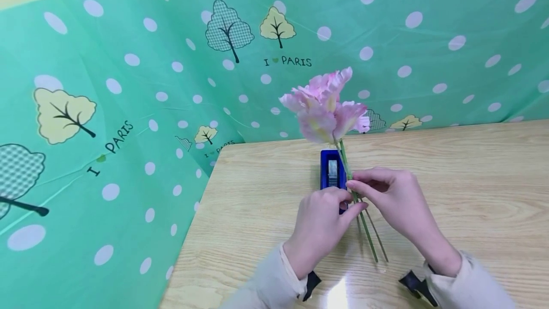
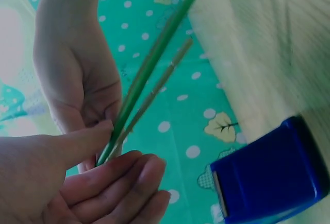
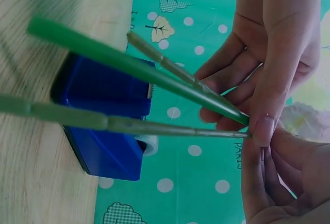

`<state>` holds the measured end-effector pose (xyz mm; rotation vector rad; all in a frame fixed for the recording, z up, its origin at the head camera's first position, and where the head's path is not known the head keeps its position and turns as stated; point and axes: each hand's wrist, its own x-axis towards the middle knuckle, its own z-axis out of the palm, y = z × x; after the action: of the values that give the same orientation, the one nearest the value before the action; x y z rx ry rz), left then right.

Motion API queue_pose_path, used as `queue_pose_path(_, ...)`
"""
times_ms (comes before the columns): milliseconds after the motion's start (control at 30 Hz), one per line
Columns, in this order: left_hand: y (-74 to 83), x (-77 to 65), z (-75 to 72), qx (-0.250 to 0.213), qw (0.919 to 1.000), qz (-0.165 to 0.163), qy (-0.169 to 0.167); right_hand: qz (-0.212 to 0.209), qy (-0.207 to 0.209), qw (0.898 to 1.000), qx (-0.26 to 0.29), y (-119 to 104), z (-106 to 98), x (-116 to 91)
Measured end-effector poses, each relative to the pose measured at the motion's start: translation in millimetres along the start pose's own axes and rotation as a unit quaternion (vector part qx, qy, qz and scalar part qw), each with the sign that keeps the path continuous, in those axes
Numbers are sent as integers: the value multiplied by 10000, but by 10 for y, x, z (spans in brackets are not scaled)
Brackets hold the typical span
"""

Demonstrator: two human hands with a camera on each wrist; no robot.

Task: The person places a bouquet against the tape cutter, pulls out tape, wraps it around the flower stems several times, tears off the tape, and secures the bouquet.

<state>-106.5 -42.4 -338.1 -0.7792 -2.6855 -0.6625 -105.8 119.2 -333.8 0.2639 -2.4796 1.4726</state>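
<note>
Pink ruffled flowers (image 1: 323, 108) on long stems (image 1: 371, 242) stand tilted above the table, blooms up and away from the person. The left hand (image 1: 321, 221) pinches the stems between thumb and fingers around their middle. Just above it, the right hand (image 1: 399, 199) pinches the same stems with thumb and fingertips, close to the left fingers. Three stem ends show in the right wrist view: one thick green stem (image 3: 118, 64) and two thinner, jointed ones. Behind the hands sits a blue tape dispenser (image 1: 324, 170) with a roll of clear tape (image 3: 149, 144), partly hidden by stems and hands.
A light wood-grain table (image 1: 472, 194) lies beneath the hands. Green cloth (image 1: 171, 85) printed with white dots and trees hangs behind and to the left of the table. Black straps (image 1: 310, 286) show at both wrists.
</note>
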Motion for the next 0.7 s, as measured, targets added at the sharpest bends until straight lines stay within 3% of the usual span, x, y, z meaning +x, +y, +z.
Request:
queue_pose_path(133, 9, 2, 18, -646, 9977, -192, -61, 18, 19, 10000, 92, -3, 6, -7)
queue_pose_path(267, 16, 13, 12, -1382, 9889, -498, -237, 178, 4, 9997, 144, 0, -27, -15)
queue_pose_path(433, 56, 18, 35, -1796, 9806, -674, -391, 205, -12, 9997, 99, 30, -72, -54)
queue_pose_path(567, 129, 43, 89, -2269, 9696, -789, -468, 166, 93, 9998, -9, 55, -137, -97)
queue_pose_path(700, 224, 79, 148, -2321, 9682, -805, -462, 130, 277, 9994, -168, 93, -211, -131)
